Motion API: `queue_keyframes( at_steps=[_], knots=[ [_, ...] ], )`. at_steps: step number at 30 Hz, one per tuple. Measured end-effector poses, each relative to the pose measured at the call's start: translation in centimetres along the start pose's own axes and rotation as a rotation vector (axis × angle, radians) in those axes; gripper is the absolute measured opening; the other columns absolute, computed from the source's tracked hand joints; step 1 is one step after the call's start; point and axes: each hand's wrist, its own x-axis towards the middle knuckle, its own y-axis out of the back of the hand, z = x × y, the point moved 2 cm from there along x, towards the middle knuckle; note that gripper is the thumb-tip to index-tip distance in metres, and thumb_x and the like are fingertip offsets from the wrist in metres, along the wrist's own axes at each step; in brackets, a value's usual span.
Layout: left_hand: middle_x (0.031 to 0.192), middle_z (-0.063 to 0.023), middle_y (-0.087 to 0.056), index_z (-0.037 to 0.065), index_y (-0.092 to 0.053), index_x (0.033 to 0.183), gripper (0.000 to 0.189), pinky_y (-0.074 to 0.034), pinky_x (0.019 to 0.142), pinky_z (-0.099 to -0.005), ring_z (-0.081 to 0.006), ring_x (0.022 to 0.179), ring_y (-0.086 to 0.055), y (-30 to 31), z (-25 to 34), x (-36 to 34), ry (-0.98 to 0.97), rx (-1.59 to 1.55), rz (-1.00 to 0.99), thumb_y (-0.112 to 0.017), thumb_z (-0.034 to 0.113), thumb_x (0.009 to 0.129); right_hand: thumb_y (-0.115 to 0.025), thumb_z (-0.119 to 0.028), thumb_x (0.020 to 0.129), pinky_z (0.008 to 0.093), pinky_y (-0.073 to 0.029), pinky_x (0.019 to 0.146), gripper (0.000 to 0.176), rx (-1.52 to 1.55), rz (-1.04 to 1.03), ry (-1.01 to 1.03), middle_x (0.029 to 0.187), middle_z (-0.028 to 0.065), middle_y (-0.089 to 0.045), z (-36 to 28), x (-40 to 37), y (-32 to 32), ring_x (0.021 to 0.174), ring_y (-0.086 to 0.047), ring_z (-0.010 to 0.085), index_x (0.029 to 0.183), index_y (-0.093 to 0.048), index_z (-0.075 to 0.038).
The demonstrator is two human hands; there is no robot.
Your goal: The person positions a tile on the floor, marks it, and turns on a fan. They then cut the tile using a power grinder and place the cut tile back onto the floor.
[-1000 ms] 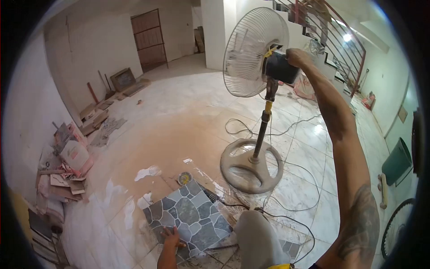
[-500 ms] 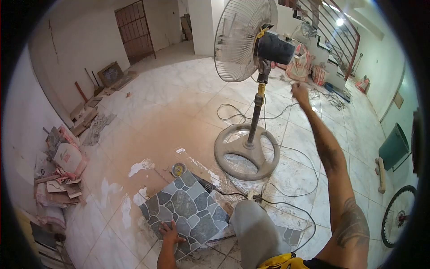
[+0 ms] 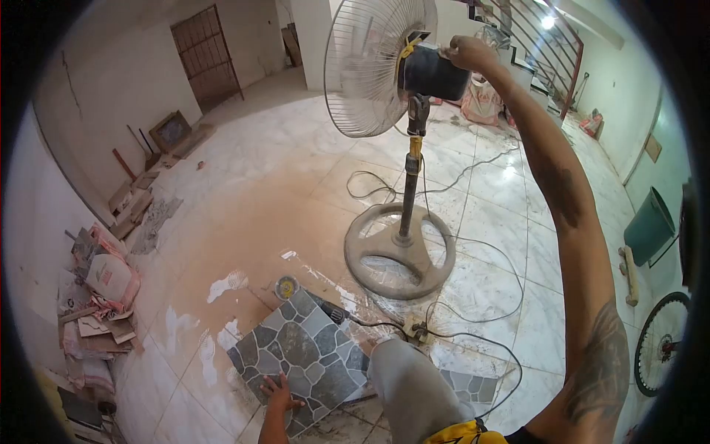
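Observation:
My left hand (image 3: 279, 394) lies flat with fingers spread on a square tile (image 3: 303, 334) patterned like grey flagstones. Beyond the tile's far corner shows the yellow disc of an angle grinder (image 3: 286, 287), its dark body (image 3: 327, 307) partly hidden by the tile. With my arm stretched up and forward, my right hand (image 3: 473, 55) has its fingers bent onto the top rear of the dark motor housing of a pedestal fan (image 3: 436, 72). Exactly what the fingertips pinch there is hidden. The fan stands upright on a round, dusty base (image 3: 355, 255).
Brown dust (image 3: 244, 214) covers the floor ahead. A cable (image 3: 510, 348) loops past an extension socket (image 3: 416, 328) by my knee. Another patterned tile piece (image 3: 473, 386) lies right of my leg. Sacks and scraps (image 3: 111, 277) sit left; a green bin (image 3: 649, 228) and wheel (image 3: 660, 344) stand right.
My right hand has risen from beside the fan pole up to the back of the motor housing. The view has turned slightly right. My left hand stays on the tile.

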Motion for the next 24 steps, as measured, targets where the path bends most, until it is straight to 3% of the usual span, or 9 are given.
queue_keyframes(
  at_steps=[4,7,17,20,24],
  knots=[
    [0.144,-0.0501,0.013,0.009,0.011,0.154,0.146,-0.001,0.108,-0.073,-0.0647,0.136,0.013,0.3,-0.1,-0.4,0.018,-0.035,-0.037,-0.082,0.067,0.056,-0.059,-0.028,0.085,0.0478,-0.052,0.084,0.033,-0.122,-0.125,0.039,0.09,0.0258,-0.069,0.5,2.0,-1.2,0.09,-0.067,0.0413,0.097,-0.07,0.0],
    [0.145,-0.049,0.015,0.011,0.012,0.154,0.146,-0.003,0.109,-0.072,-0.0645,0.137,0.012,0.1,0.0,-0.4,-0.015,-0.025,0.018,-0.082,0.066,0.057,-0.057,-0.027,0.082,0.0473,-0.052,0.087,0.037,0.004,-0.156,-0.055,0.099,0.0286,-0.067,0.6,1.8,-1.0,0.096,-0.066,0.0418,0.097,-0.07,0.004],
    [0.146,-0.047,0.017,0.011,0.014,0.153,0.147,-0.002,0.112,-0.0667,-0.0618,0.138,0.014,0.2,0.3,-0.8,0.038,-0.043,-0.008,-0.083,0.064,0.057,-0.054,-0.035,0.088,0.0486,-0.052,0.085,0.041,-0.146,0.018,-0.035,0.094,0.0275,-0.068,3.0,3.1,-4.6,0.096,-0.066,0.043,0.096,-0.067,0.004],
    [0.146,-0.047,0.018,0.011,0.015,0.153,0.147,-0.001,0.112,-0.0668,-0.0609,0.138,0.016,0.4,0.2,-0.4,0.054,-0.029,-0.06,-0.084,0.063,0.057,-0.061,-0.034,0.084,0.0476,-0.053,0.082,0.045,-0.091,-0.157,-0.171,0.099,0.0268,-0.068,0.8,2.2,-3.0,0.094,-0.065,0.0461,0.11,-0.065,0.002],
    [0.145,-0.0472,0.018,0.009,0.015,0.153,0.148,-0.001,0.111,-0.0679,-0.0613,0.138,0.016,1.2,0.4,-0.6,0.023,-0.022,-0.038,-0.085,0.061,0.057,-0.062,-0.031,0.081,0.0481,-0.054,0.077,0.033,-0.028,0.094,-0.171,0.088,0.0274,-0.068,0.8,1.6,-2.9,0.089,-0.068,0.0404,0.083,-0.072,0.001]
  ],
)
